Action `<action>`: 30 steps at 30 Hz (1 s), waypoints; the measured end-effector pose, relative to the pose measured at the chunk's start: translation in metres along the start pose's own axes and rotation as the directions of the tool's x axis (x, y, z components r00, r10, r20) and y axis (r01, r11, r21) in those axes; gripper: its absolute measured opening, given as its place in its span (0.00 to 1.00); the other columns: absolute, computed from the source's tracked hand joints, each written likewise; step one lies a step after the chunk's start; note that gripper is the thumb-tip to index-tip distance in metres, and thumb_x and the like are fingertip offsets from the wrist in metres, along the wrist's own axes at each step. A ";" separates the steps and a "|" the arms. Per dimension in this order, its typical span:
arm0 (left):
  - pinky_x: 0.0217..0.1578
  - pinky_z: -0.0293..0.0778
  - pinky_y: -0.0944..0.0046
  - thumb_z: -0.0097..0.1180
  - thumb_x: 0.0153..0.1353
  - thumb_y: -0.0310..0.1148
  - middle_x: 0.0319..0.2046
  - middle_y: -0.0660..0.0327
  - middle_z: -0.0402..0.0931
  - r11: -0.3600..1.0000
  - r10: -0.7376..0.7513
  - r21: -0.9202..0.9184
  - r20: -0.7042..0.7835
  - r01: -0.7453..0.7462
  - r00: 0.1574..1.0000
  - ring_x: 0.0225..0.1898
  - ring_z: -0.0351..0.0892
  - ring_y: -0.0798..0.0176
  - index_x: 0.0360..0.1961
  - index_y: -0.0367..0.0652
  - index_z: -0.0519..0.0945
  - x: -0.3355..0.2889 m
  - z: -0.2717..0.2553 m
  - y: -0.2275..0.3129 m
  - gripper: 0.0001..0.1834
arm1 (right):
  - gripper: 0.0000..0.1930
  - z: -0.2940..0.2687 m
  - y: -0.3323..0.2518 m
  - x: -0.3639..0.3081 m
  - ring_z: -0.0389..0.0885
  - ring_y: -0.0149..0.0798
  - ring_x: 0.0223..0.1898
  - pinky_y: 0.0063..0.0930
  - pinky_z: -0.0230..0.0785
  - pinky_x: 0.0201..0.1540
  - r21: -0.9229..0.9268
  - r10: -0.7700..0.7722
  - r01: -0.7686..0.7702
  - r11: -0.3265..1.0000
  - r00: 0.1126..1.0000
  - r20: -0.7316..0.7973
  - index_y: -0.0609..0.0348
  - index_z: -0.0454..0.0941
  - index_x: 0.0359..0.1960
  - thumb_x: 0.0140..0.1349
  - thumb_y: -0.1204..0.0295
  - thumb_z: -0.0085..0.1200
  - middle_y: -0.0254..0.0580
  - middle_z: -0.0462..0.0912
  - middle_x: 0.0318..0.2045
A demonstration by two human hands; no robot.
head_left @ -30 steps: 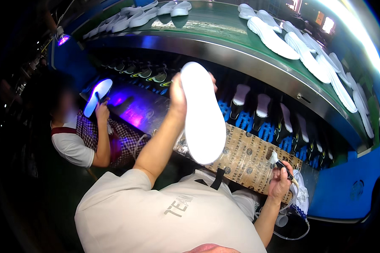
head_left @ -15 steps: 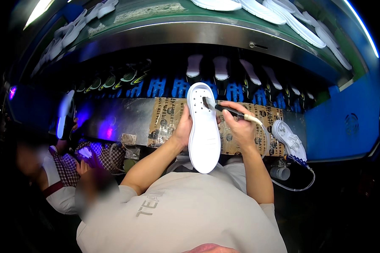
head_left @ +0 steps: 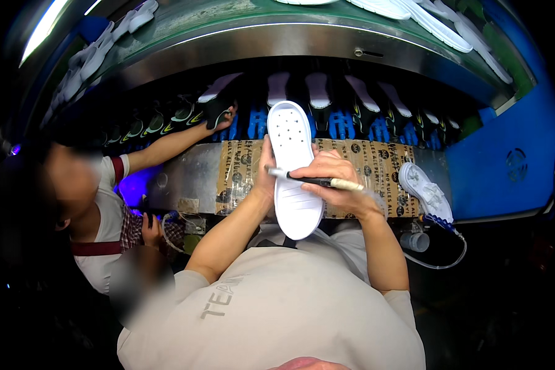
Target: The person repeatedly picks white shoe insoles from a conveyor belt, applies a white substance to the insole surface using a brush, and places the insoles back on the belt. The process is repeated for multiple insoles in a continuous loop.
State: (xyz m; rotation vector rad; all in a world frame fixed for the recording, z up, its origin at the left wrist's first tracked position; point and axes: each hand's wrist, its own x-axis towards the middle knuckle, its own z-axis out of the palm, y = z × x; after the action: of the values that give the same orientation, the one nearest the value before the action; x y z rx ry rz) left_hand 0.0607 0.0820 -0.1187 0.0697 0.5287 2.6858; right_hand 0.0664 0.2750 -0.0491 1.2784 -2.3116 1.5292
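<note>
A white shoe sole [head_left: 298,216] is held lengthwise in front of my chest, with small dark holes across its far end and shallow ridges nearer me. My left hand [head_left: 265,176] grips its left edge, the fingers partly hidden beneath. In my right hand [head_left: 334,176] is a brush [head_left: 314,180] with a black handle and a pale wrapped rear end. The bristle end lies across the sole's left edge, close to my left hand.
A cardboard-covered bench [head_left: 243,166] lies beyond the sole. Another sole [head_left: 427,191] rests at its right, above a small cup [head_left: 415,241] and a tube. Shoe uppers [head_left: 317,92] line the rack ahead. At left, a co-worker's hand [head_left: 227,117] holds a dark upper.
The brush has moved from the sole's holed end toward me and left, to its left edge. The sole has shifted slightly away from me. A co-worker's arm has reached across to the rack.
</note>
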 end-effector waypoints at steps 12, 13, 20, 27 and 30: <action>0.55 0.83 0.45 0.19 0.73 0.72 0.53 0.45 0.79 0.990 0.127 0.043 0.089 -0.131 0.988 0.51 0.85 0.49 0.69 0.39 0.70 0.028 0.038 0.046 0.49 | 0.17 -0.007 -0.030 -0.001 0.80 0.37 0.36 0.33 0.66 0.47 -0.200 0.005 -0.029 0.979 0.993 -0.121 0.49 0.91 0.48 0.54 0.72 0.73 0.35 0.86 0.30; 0.56 0.83 0.44 0.19 0.73 0.72 0.53 0.45 0.80 0.992 0.119 0.038 0.098 -0.123 0.988 0.51 0.85 0.48 0.69 0.39 0.69 0.030 0.044 0.051 0.49 | 0.17 -0.009 -0.033 -0.001 0.80 0.37 0.35 0.33 0.66 0.46 -0.132 -0.023 0.019 0.991 0.999 -0.027 0.50 0.91 0.48 0.55 0.72 0.73 0.35 0.86 0.31; 0.52 0.87 0.48 0.19 0.75 0.69 0.52 0.43 0.82 0.946 0.077 0.293 0.213 -0.138 0.974 0.49 0.88 0.49 0.71 0.41 0.68 0.043 0.071 0.082 0.47 | 0.14 -0.016 -0.035 -0.001 0.79 0.35 0.33 0.32 0.65 0.42 -0.041 0.012 -0.011 0.999 0.999 0.030 0.50 0.92 0.46 0.57 0.71 0.72 0.34 0.87 0.31; 0.43 0.91 0.55 0.23 0.80 0.59 0.49 0.42 0.83 0.703 -0.133 0.711 0.135 -0.003 0.982 0.47 0.90 0.50 0.71 0.43 0.69 0.065 0.092 0.081 0.38 | 0.15 -0.019 -0.030 -0.003 0.79 0.35 0.32 0.31 0.66 0.41 0.078 -0.010 0.002 0.997 0.996 0.090 0.52 0.91 0.47 0.57 0.71 0.72 0.34 0.85 0.29; 0.42 0.87 0.58 0.36 0.77 0.63 0.51 0.43 0.83 0.494 -0.150 0.866 -0.011 0.084 0.989 0.47 0.90 0.52 0.64 0.40 0.79 0.079 0.098 0.078 0.38 | 0.19 -0.021 -0.029 -0.001 0.78 0.35 0.34 0.31 0.68 0.42 0.011 -0.052 0.051 0.999 0.966 0.252 0.48 0.91 0.49 0.54 0.76 0.71 0.32 0.81 0.29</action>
State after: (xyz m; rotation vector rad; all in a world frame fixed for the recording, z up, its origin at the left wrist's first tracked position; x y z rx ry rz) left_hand -0.0288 0.0813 -0.0010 0.3848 1.7524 1.9823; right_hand 0.0793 0.2873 -0.0183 1.6061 -2.3987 1.4302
